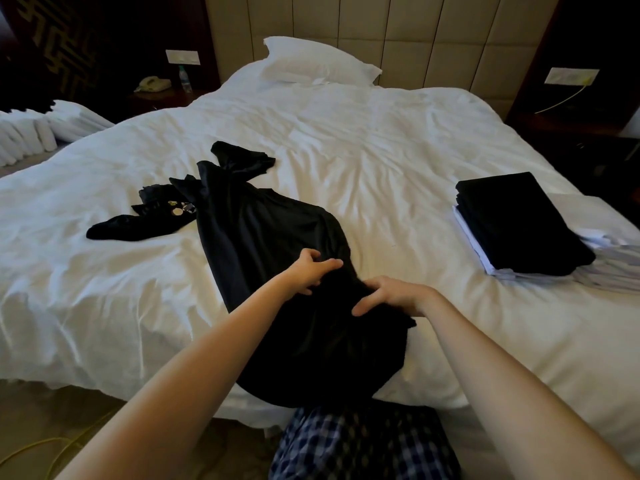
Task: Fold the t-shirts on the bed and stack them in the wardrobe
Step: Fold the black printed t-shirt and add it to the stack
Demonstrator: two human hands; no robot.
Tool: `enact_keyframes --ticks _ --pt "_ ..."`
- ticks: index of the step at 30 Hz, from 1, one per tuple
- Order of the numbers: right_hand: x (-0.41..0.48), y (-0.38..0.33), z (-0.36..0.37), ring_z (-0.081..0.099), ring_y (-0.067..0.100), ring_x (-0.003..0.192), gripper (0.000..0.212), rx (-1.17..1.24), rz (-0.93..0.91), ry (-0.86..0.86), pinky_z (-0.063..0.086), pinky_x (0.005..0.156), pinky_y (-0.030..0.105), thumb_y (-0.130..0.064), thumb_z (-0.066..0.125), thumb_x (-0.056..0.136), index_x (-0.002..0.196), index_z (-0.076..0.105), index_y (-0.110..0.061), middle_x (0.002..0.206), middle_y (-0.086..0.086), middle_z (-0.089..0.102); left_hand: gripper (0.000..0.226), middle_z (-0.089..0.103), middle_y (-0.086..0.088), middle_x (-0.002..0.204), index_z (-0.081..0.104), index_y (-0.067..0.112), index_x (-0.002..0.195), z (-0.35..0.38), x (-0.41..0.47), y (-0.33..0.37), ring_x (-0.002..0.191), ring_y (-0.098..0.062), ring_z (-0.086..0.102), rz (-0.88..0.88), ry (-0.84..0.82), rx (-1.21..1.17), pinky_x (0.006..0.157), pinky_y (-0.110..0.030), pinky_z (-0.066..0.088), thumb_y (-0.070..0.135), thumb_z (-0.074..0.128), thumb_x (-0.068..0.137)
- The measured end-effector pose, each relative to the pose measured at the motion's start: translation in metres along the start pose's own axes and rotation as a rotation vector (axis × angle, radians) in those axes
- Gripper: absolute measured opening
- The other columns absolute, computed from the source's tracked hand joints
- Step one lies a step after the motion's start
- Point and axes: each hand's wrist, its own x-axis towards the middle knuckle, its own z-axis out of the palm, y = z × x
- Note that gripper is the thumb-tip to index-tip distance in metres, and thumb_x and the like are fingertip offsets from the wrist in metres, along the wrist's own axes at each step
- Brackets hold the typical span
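Checked blue cloth (363, 448) is showing at the bottom edge, beside the bed (381, 150). Left hand (310, 271) is gripping the black t-shirt (263, 237) with curled fingers; right hand (391, 297) is pinching its bunched fabric just beside. The garment is lying across the bed's near edge. Folded stack (519, 223) is sitting rightward, well apart.
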Motion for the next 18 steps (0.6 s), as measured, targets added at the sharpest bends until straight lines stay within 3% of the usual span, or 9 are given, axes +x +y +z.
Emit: enact_keyframes --ticks 3,5,7,9,12,15,18 --pt "0.006 -0.006 0.019 0.066 0.009 0.072 0.016 -0.187 0.076 -0.288 0.052 0.064 0.018 0.001 0.064 0.082 0.088 0.068 -0.014 0.081 -0.002 0.069 0.084 0.049 -0.010 0.129 0.019 0.009 0.141 0.006 0.000 -0.005 0.114 -0.027 0.053 0.016 0.069 0.107 0.077 -0.031 0.045 0.031 0.072 0.080" --pt "0.010 -0.008 0.026 0.059 0.006 0.066 0.016 -0.230 0.102 -0.345 0.046 0.056 0.015 -0.006 0.065 0.077 0.084 0.069 -0.020 0.075 -0.005 0.065 0.059 0.054 -0.015 0.121 0.034 0.002 0.131 0.002 0.002 -0.012 0.109 -0.029 0.055 0.036 0.137 0.190 0.077 -0.029 0.044 0.013 0.065 0.082" --pt "0.016 -0.009 0.025 0.054 0.006 0.067 0.020 -0.216 0.091 -0.249 0.043 0.057 0.015 -0.009 0.056 0.078 0.089 0.066 -0.021 0.078 -0.005 0.061 0.026 0.061 -0.015 0.096 0.051 0.002 0.111 -0.010 0.001 -0.020 0.085 -0.027 0.059 0.000 0.189 0.095 0.068 -0.028 0.046 0.004 0.048 0.086" --pt "0.025 -0.010 0.022 0.054 0.007 0.067 0.030 -0.112 0.045 0.008 0.043 0.059 0.016 0.002 0.042 0.088 0.092 0.063 -0.019 0.083 -0.003 0.060 0.018 0.051 -0.010 0.070 0.051 0.004 0.096 -0.028 -0.004 -0.030 0.061 -0.020 0.048 -0.083 0.152 -0.017 0.053 -0.027 0.038 0.000 0.036 0.088" --pt "0.039 -0.012 0.019 0.053 0.011 0.074 0.034 -0.055 -0.034 0.409 0.042 0.063 0.022 0.005 0.041 0.088 0.106 0.059 -0.018 0.093 0.002 0.057 0.018 0.051 -0.010 0.072 0.052 0.003 0.091 -0.053 -0.020 -0.042 0.059 -0.019 0.050 -0.199 -0.062 -0.172 0.053 -0.026 0.043 0.005 0.035 0.097" --pt "0.058 -0.015 0.025 0.049 0.024 0.108 0.070 -0.255 -0.129 0.416 0.044 0.082 0.030 0.000 0.059 0.084 0.142 0.033 -0.029 0.126 0.010 0.041 0.026 0.061 -0.011 0.073 0.057 0.004 0.089 -0.069 -0.030 -0.056 0.055 -0.017 0.061 -0.271 -0.187 -0.155 0.052 -0.026 0.051 0.016 0.037 0.101" --pt "0.076 -0.031 0.046 0.026 0.027 0.136 0.088 -0.506 -0.288 0.381 0.031 0.109 0.040 -0.020 0.071 0.082 0.149 0.016 -0.038 0.150 0.007 0.019 0.036 0.060 -0.007 0.051 0.058 0.004 0.072 -0.080 -0.037 -0.057 0.042 -0.014 0.058 -0.312 -0.148 -0.135 0.050 -0.024 0.047 0.018 0.036 0.099"
